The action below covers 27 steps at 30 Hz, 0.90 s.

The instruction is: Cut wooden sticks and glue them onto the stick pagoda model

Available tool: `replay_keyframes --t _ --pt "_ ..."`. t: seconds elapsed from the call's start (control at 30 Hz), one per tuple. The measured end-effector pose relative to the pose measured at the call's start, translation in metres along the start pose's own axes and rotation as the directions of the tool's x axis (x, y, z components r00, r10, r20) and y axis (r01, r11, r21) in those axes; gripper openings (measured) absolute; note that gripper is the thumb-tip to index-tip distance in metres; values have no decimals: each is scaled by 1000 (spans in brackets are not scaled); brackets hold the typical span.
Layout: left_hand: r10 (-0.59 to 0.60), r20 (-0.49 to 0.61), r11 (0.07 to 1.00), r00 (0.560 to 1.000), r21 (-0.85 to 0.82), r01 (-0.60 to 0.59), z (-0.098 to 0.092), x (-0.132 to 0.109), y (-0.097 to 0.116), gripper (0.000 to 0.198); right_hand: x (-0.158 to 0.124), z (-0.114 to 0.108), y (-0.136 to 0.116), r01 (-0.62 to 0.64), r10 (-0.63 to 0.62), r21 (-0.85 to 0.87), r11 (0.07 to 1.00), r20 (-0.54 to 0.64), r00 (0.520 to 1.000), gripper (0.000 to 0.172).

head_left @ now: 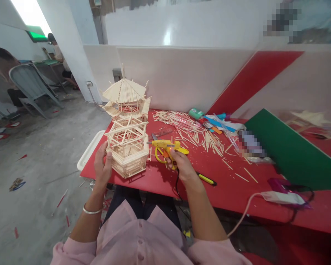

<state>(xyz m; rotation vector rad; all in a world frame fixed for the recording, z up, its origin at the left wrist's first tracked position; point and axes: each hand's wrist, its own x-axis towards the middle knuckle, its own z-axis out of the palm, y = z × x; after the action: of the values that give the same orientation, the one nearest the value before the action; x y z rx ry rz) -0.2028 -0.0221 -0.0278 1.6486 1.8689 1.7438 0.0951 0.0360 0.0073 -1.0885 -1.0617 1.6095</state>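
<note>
My left hand (103,163) grips the left side of a hexagonal stick model (128,158), a tower section with an open frame of thin wooden sticks on top. In my right hand (180,163) is a yellow glue gun (168,144), its nozzle pointing left at the model's right side. Whether the nozzle touches a stick I cannot tell. Yellow-handled scissors (159,156) lie under the gun, partly hidden by it. Behind the held section stands a roofed stick pagoda (125,92). A yellow and black box cutter (206,179) rests right of my right wrist.
Loose wooden sticks (182,123) lie scattered over the red table (160,184). A green bottle (195,113) and a green board (292,151) are farther right. A white power strip (284,197) with cords sits near the front edge. Other people sit at the far left.
</note>
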Motion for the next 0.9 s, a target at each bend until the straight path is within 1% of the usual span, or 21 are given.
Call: replay_keyframes --t 0.07,0.1,0.13,0.2,0.3,0.37,0.4,0.47,0.5,0.57,0.63,0.7,0.77,0.9 --pt "-5 1 1000 1000 -16 5 1 0 0 49 -3 -1 13 84 -90 -45 995 -132 987 50" --pt "-12 -2 1000 1000 -25 12 1 0 0 50 -5 -2 18 115 -129 -92 989 -161 979 49" --pt "-19 -6 999 1000 -32 19 1 -1 0 50 -8 -2 21 141 -167 -163 976 -156 974 48" --pt "-37 -8 999 999 -39 37 0 -2 2 51 -19 0 22 199 -245 -354 914 -89 965 46" --pt "-57 -9 998 998 -30 57 -1 -6 4 51 -43 2 11 302 -347 -623 721 52 936 38" --pt "-49 -9 999 999 -12 49 -1 -9 6 51 -58 4 -2 345 -384 -722 599 119 916 35" --pt "-39 -13 999 999 -1 39 -1 -10 6 50 -62 5 -8 350 -398 -758 550 130 908 35" --pt "-15 -22 1000 1000 22 15 1 -13 7 50 -59 8 -19 328 -434 -811 484 103 895 37" --pt "-4 -28 999 1000 34 5 1 -14 7 50 -51 11 -24 313 -457 -826 469 77 886 39" --pt "9 -31 998 999 56 -7 2 -15 8 50 -26 17 -30 301 -490 -825 478 34 871 40" --pt "11 -26 997 1000 73 -9 2 -16 9 50 2 23 -34 308 -491 -809 500 28 871 41" --pt "9 -14 997 1000 80 -8 0 -17 9 50 23 27 -34 329 -471 -785 525 54 880 40" --pt "13 1 997 1000 79 -13 -2 -18 8 50 30 29 -29 333 -447 -776 536 73 892 41" --pt "27 0 995 1000 94 -27 -3 -19 8 49 14 22 -13 314 -452 -796 518 57 890 40"
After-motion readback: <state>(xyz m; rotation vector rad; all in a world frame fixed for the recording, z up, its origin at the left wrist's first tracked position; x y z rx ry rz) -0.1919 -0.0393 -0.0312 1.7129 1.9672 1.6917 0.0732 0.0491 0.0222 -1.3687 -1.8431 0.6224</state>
